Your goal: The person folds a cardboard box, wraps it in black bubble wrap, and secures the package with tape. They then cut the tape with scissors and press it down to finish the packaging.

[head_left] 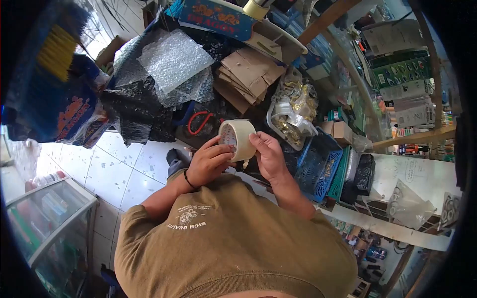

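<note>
A wide roll of pale tape (244,141) is held up between both hands, its open core tilted toward the left. My left hand (207,160) grips the core's near edge, with the fingers curled at the opening. On the roll's other side, my right hand (269,155) pinches the outer surface between thumb and fingers. A small loose bit of tape hangs at the roll's lower edge. Behind the roll lie a red-handled tool (199,122) and a stack of cut cardboard pieces (253,74).
Bubble wrap (175,62) and black plastic (136,111) lie at the upper left. A clear tray of gold-coloured parts (293,111) is right of the cardboard, near blue baskets (318,166). A glass case (54,208) stands lower left.
</note>
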Demonstrator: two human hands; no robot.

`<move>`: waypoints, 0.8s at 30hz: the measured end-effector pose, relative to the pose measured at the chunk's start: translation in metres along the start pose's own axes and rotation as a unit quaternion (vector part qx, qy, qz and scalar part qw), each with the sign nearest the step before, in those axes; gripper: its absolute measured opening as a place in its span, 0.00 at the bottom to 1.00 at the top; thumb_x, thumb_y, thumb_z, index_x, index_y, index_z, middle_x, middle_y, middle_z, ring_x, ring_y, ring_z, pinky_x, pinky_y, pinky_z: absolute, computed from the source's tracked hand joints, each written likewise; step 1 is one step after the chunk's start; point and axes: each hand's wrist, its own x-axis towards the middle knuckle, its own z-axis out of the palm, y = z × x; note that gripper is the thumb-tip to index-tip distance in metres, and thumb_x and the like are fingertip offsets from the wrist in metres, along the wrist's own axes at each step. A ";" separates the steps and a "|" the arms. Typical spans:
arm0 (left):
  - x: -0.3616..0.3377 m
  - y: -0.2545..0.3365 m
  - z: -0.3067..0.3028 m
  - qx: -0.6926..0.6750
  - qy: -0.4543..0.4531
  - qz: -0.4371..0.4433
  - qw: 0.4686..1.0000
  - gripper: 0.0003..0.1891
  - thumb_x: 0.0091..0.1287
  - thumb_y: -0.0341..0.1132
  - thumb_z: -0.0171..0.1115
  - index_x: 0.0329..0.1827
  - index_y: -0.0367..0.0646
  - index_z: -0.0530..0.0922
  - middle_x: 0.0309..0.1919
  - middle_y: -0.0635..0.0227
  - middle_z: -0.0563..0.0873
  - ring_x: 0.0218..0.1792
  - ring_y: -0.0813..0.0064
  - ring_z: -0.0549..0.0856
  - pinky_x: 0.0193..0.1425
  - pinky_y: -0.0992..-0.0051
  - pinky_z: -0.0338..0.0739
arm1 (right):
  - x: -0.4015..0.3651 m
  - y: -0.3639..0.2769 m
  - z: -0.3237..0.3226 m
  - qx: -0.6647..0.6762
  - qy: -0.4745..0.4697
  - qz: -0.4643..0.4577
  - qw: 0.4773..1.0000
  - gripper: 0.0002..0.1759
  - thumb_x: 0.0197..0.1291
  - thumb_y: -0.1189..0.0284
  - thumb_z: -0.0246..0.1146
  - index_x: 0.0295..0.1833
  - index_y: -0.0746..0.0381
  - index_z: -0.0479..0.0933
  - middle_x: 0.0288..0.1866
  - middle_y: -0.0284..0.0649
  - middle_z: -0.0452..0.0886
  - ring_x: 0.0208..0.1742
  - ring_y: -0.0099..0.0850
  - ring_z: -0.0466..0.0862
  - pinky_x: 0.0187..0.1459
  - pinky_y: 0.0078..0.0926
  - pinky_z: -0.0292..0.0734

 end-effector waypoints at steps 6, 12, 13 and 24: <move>0.021 0.037 -0.004 0.007 0.142 -0.115 0.983 0.16 0.50 0.34 0.70 0.40 0.41 0.79 0.39 0.62 0.81 0.40 0.64 0.81 0.44 0.70 0.75 | -0.008 0.004 -0.021 -0.112 -0.009 -0.081 0.990 0.12 0.60 0.67 0.63 0.32 0.64 0.75 0.26 0.28 0.75 0.28 0.13 0.70 0.30 0.14 0.65; 0.051 0.050 0.010 -0.027 -0.006 -0.287 0.958 0.13 0.53 0.34 0.69 0.40 0.39 0.81 0.38 0.65 0.79 0.37 0.75 0.79 0.37 0.76 0.73 | -0.032 0.013 -0.043 -0.232 -0.059 -0.117 0.964 0.11 0.61 0.67 0.62 0.34 0.64 0.74 0.27 0.29 0.76 0.28 0.12 0.72 0.31 0.14 0.67; 0.053 0.055 0.013 -0.045 -0.017 -0.310 0.949 0.11 0.54 0.32 0.68 0.38 0.39 0.82 0.34 0.66 0.80 0.33 0.75 0.79 0.36 0.78 0.73 | -0.035 0.014 -0.046 -0.222 -0.059 -0.119 0.966 0.11 0.61 0.67 0.62 0.34 0.64 0.74 0.27 0.29 0.76 0.28 0.12 0.72 0.31 0.14 0.67; 0.036 0.073 0.042 0.123 0.068 -0.166 0.976 0.02 0.56 0.25 0.61 0.32 0.39 0.79 0.30 0.63 0.80 0.31 0.63 0.80 0.32 0.69 0.75 | -0.047 0.013 -0.041 -0.335 -0.030 -0.178 0.925 0.19 0.57 0.63 0.64 0.28 0.68 0.70 0.18 0.42 0.71 0.21 0.21 0.70 0.24 0.26 0.69</move>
